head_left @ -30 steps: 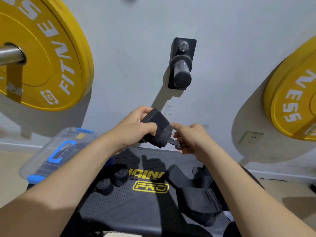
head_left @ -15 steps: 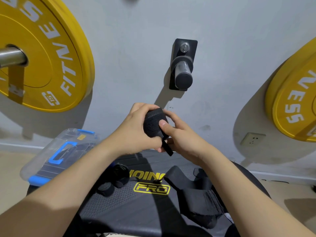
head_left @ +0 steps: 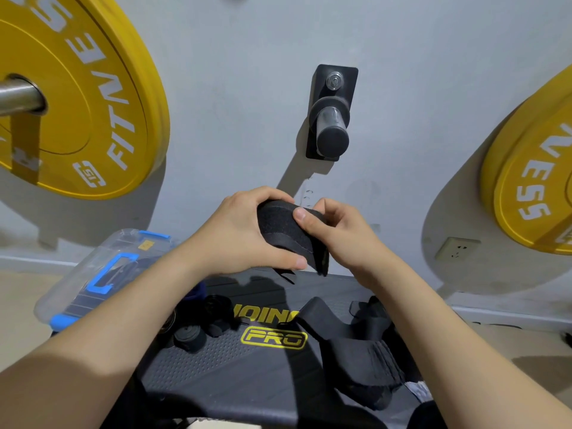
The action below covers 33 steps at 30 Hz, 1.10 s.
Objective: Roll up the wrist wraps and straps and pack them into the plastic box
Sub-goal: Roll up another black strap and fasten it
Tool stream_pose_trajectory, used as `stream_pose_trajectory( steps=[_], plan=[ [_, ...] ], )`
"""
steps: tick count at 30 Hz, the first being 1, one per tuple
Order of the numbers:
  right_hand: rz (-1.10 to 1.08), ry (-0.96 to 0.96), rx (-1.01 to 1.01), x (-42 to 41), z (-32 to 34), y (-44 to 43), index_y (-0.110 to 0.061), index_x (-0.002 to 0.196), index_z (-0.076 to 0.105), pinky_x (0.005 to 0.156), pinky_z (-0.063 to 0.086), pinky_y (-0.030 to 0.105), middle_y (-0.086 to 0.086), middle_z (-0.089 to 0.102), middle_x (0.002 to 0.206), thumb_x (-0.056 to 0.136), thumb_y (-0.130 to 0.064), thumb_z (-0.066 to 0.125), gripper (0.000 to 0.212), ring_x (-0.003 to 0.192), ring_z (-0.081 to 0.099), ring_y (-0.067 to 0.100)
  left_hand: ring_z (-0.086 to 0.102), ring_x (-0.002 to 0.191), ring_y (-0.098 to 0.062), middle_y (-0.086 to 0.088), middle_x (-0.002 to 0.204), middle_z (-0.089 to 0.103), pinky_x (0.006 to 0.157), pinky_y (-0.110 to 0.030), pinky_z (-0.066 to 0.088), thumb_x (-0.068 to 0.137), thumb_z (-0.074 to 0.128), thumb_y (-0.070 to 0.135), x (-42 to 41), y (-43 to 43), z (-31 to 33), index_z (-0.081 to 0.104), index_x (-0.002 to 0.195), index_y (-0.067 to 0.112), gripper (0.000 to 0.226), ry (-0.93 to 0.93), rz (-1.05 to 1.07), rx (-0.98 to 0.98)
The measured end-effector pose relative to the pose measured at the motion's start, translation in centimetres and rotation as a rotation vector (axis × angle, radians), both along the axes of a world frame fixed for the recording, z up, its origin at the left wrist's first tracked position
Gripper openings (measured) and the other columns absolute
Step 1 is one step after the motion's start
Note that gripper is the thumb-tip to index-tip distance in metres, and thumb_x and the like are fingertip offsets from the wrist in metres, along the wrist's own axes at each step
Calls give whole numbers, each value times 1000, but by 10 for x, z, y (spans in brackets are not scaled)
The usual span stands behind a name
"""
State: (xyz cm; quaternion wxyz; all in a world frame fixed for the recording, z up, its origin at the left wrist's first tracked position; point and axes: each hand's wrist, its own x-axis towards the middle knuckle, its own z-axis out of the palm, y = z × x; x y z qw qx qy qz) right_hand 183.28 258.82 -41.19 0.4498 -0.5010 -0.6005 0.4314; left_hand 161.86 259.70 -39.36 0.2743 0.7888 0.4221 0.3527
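The left hand (head_left: 244, 233) curls round the rolled wrist wrap (head_left: 283, 232) at centre while the right hand (head_left: 343, 236) pinches its loose flap from 3 o'clock, so hold the turns tight and press that flap flat before heading to the plastic box (head_left: 93, 274) at 8 o'clock

The left plate (head_left: 93, 103) and right plate (head_left: 532, 187) are cut off at the edges, a forearm (head_left: 117, 332) hides part of the plastic box (head_left: 89, 270), and a loose strap (head_left: 322, 318) covers the end of the bench lettering (head_left: 263, 315).
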Motion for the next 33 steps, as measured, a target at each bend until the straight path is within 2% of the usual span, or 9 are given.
stream_pose_trajectory(
  steps=[7, 10, 12, 17, 22, 24, 28, 30, 33],
  plan=[
    [39, 230, -103, -12, 0, 0, -20, 71, 70, 69, 54, 33, 10, 73, 77, 95, -49, 69, 38, 70, 67, 22, 79, 103, -17, 0, 112, 81, 86, -28, 64, 47, 104, 43, 9, 0, -2, 78, 121, 28, 81, -467, 50, -248],
    [-130, 236, -98, -23, -6, 1, -23, 113, 69, 95, 58, 47, 17, 77, 113, 102, -47, 69, 27, 98, 75, 28, 79, 97, -12, -1, 110, 82, 79, -23, 61, 51, 101, 42, 21, -2, -5, 74, 126, 21, 82, -592, 88, -330],
    [-230, 194, -79, -28, -8, 0, -29, 123, 63, 104, 57, 55, 16, 72, 122, 101, -49, 69, 30, 109, 73, 31, 79, 96, -10, -2, 112, 80, 78, -21, 60, 53, 100, 44, 24, -2, -6, 72, 127, 21, 82, -617, 89, -352],
    [-289, 137, 201, -39, -4, -6, -26, 103, 68, 78, 60, 50, 11, 74, 90, 109, -21, 60, 11, 79, 69, 27, 78, 102, -13, -5, 118, 76, 81, -24, 62, 55, 98, 51, 28, -3, -7, 67, 129, 22, 85, -629, 124, -340],
    [-83, -49, 357, -55, -4, -12, -34, 138, 60, 83, 64, 43, 11, 62, 126, 86, 16, 54, 72, 97, 68, 7, 80, 99, -19, -8, 116, 78, 79, -31, 62, 62, 90, 58, 24, 4, -2, 59, 133, 11, 90, -823, 167, -410],
    [-90, -112, 401, -57, -7, -12, -42, 142, 55, 83, 63, 32, 10, 57, 126, 84, 11, 63, 79, 103, 64, -1, 79, 96, -17, -7, 113, 78, 76, -32, 62, 66, 84, 67, 23, 5, -2, 56, 133, 10, 92, -785, 147, -440],
    [-72, -388, 552, -41, -12, -6, -21, 135, 55, 85, 42, 9, 6, 58, 121, 78, -4, 77, 64, 108, 52, 6, 73, 99, -7, -7, 131, 62, 77, -26, 61, 76, 56, 86, 18, 7, -6, 48, 137, 15, 94, -515, 127, -483],
    [-55, -474, 584, -40, -13, -7, -19, 130, 53, 84, 46, 15, 1, 56, 123, 76, -11, 78, 60, 107, 52, 8, 68, 95, -10, -14, 130, 57, 72, -24, 58, 91, 48, 67, 18, 7, -7, 45, 142, 2, 84, -528, 87, -565],
    [-72, -527, 627, -46, -11, -11, -25, 127, 52, 78, 54, 42, -4, 60, 115, 73, -26, 74, 59, 101, 62, 21, 69, 102, -15, -21, 133, 57, 88, -37, 62, 109, 50, 35, 14, 7, -9, 42, 137, 8, 40, -518, 111, -607]
  ],
)
